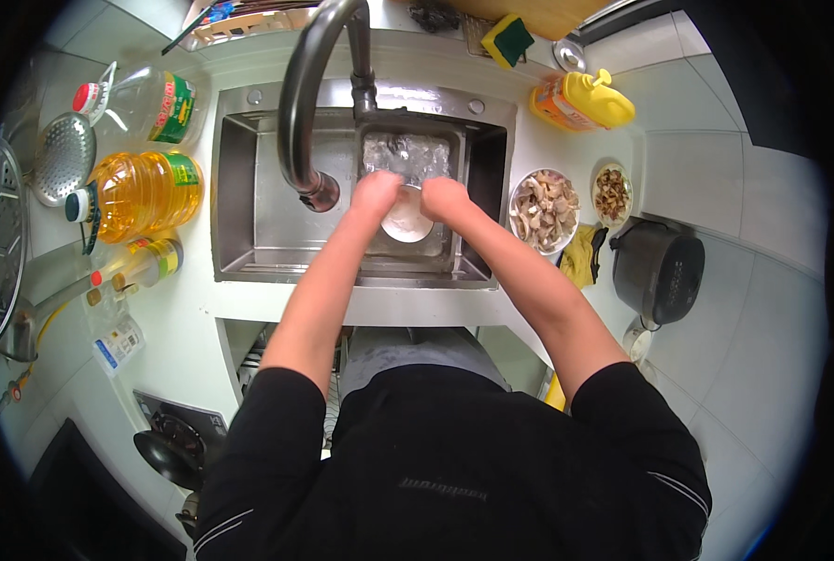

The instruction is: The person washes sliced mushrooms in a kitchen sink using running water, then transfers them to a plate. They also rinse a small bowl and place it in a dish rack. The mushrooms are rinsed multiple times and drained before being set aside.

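Observation:
Both my hands grip the rim of a white bowl [407, 219] over the right part of the stainless steel sink [283, 242]. My left hand [378, 195] is on its left side, my right hand [445, 199] on its right, with the fingers partly hidden. The bowl is tilted and holds something pale, too unclear to name. Just beyond it, water [408, 156] ripples in a rectangular basin [457, 231] set in the sink. The dark faucet's spout [320, 193] hangs left of my left hand. Right of the sink stands a bowl of torn mushrooms [546, 212].
Oil bottles [143, 193] and a large clear jug [143, 105] line the left counter. On the right are a yellow detergent bottle [581, 102], a small dish of brown pieces [611, 195], a yellow cloth [581, 256] and a black appliance [658, 273]. A sponge [508, 41] lies behind the sink.

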`<state>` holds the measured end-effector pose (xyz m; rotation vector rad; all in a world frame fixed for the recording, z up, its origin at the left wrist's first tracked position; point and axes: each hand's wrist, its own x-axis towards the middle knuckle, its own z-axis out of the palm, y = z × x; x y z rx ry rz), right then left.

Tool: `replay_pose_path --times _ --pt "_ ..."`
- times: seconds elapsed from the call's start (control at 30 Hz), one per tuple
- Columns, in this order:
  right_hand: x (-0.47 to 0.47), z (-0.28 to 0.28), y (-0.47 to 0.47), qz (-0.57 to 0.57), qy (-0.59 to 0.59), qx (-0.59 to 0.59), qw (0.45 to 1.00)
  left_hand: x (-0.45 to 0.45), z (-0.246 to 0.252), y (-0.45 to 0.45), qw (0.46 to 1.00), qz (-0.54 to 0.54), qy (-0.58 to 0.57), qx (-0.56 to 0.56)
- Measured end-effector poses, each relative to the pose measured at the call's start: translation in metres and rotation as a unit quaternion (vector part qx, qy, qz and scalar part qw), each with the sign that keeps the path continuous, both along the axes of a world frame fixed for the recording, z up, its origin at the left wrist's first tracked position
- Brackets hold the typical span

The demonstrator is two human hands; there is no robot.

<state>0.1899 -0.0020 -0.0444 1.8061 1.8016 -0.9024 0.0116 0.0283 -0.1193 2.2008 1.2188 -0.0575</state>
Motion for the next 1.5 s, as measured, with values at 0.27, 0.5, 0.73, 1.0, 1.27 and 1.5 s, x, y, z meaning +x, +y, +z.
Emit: replay_pose_path --times 0.27,0.5,0.73,1.0,1.27,1.5 --pt "0.024 -0.006 0.002 -0.07 0.018 0.09 0.993 0.02 -0.019 -0.032 0.932 0.301 -0.17 -0.11" --pt "0.001 -0.031 -0.041 -0.167 0.034 0.196 0.966 0.065 -0.068 -0.113 0.265 0.601 -0.498 -0.566" --pt "0.002 -0.075 -0.052 -0.153 0.032 0.262 0.952 0.025 -0.05 -0.122 0.534 0.645 -0.367 -0.405" --pt "-0.027 -0.088 -0.091 -0.57 0.352 -0.074 0.738 0.005 -0.017 -0.094 0.672 0.544 -0.357 -0.353" --pt "0.005 -0.03 -0.014 0.075 0.131 0.176 0.973 -0.008 0.055 -0.077 0.727 0.467 -0.261 -0.431" --pt "-0.009 -0.02 0.034 0.345 0.251 0.174 0.888 -0.009 0.073 -0.064 0.803 0.369 -0.21 -0.419"
